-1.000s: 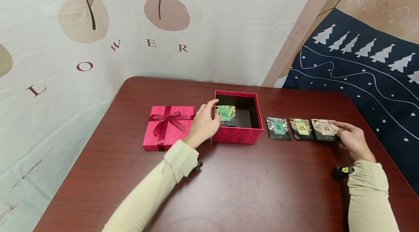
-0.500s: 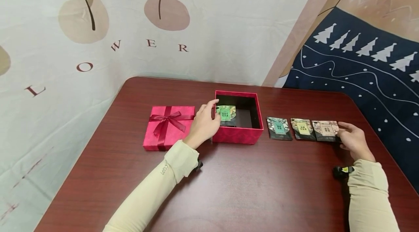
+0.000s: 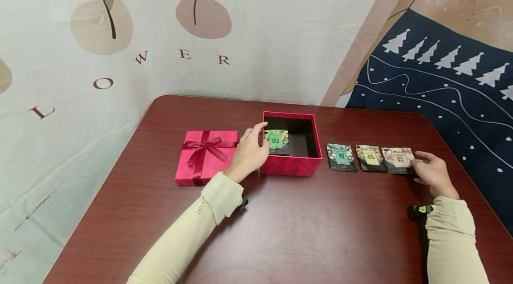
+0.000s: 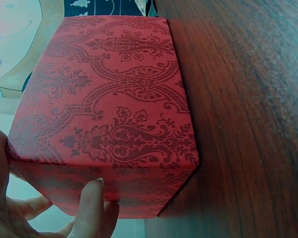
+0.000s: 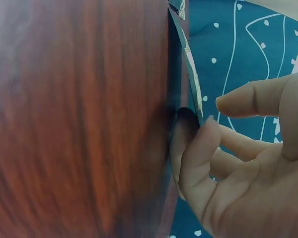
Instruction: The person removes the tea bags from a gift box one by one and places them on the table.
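A red patterned gift box [image 3: 290,166] stands without its lid at the table's middle. My left hand [image 3: 251,152] holds its left wall, thumb over the rim and fingers [image 4: 91,203] against the outside. Inside, a green-labelled sachet [image 3: 277,140] leans at the left end. Right of the box lie a teal-labelled sachet [image 3: 341,157] and a yellow-labelled sachet [image 3: 370,158]. Beside them, my right hand [image 3: 433,172] pinches the right edge of a pink-labelled sachet [image 3: 397,159]. That edge is raised off the table in the right wrist view, where the index finger [image 5: 253,99] stands apart from it.
Left of the box, the red lid [image 3: 206,157] with its dark red ribbon bow lies on the dark wooden table [image 3: 312,226]. Printed cloth hangs [image 3: 280,52] rise behind the table's back edge.
The right index finger has drawn back from the pink-labelled sachet's face, and that sachet has shifted slightly right. My left hand and the box have stayed in place.
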The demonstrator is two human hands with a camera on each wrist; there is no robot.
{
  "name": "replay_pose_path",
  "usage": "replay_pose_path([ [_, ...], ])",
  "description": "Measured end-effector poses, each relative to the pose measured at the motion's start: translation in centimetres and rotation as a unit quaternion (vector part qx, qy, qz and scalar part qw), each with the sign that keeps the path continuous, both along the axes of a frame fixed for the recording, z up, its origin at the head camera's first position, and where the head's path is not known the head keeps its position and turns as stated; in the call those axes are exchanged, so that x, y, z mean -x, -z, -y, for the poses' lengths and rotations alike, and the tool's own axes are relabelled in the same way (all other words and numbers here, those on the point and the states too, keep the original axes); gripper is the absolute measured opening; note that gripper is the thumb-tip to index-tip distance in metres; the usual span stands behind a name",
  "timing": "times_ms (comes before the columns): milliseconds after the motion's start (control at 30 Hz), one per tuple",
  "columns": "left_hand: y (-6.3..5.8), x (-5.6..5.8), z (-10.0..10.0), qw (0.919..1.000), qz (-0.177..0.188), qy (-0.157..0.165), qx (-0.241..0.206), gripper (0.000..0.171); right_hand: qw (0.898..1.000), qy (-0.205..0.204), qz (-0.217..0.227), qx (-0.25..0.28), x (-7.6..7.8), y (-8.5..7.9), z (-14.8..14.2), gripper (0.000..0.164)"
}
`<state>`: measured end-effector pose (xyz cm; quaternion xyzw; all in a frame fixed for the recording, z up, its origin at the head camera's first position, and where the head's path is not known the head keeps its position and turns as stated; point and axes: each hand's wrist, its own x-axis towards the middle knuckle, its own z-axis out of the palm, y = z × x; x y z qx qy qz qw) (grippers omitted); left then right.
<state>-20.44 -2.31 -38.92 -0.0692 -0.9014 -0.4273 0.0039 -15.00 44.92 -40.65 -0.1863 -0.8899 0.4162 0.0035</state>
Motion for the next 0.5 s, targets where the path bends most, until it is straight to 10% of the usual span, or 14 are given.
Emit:
replay_pose_path([
  [500, -0.07, -0.08, 0.1, 0.9999, 0.006, 0.007, -0.005, 0.054, 0.999, 0.001, 0.039, -0.027, -0.13, -0.71, 0.41, 0.071],
])
